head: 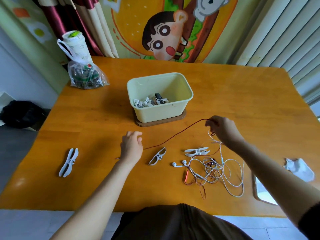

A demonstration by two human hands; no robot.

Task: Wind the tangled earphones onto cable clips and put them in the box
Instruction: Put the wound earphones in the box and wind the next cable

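Two grips are over the tabletop [90, 118]. Your right grip [223, 130] pinches the red cable [173, 136] and holds it lifted. The cable runs down to your left grip [131, 146]; its fingers are curled, but I cannot tell if they hold the cable. The tangle of earphones [225, 172] lies just below the right grip, with one clip [197, 152] beside it. A second clip [158, 156] lies between the grips, a third clip [68, 162] left of the left grip. The box [160, 111] stands beyond both grips.
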